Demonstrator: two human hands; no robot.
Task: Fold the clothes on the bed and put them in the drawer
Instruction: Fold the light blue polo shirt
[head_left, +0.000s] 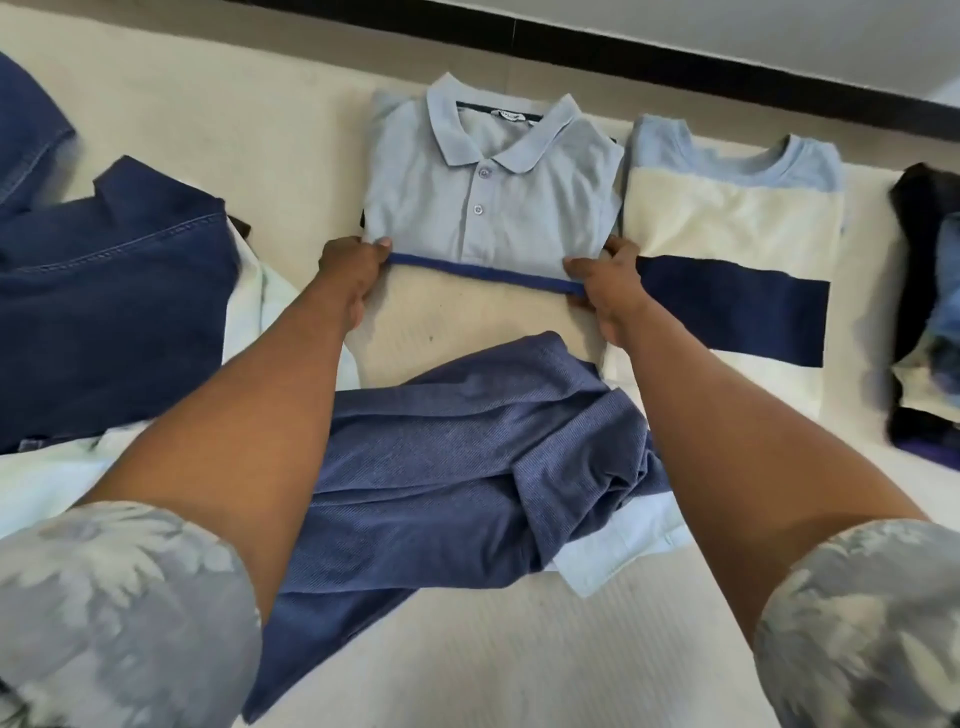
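A light blue polo shirt lies collar-up on the bed, its lower part cream below a thin blue stripe. My left hand grips its left edge at the stripe, and my right hand grips the right edge there. Beside it on the right lies a folded T-shirt in light blue, cream and navy bands. A crumpled blue knit garment lies between my forearms, over the polo's lower end.
Dark denim jeans are spread at the left over a pale garment. A stack of dark and light clothes sits at the right edge. A black strip runs along the bed's far side.
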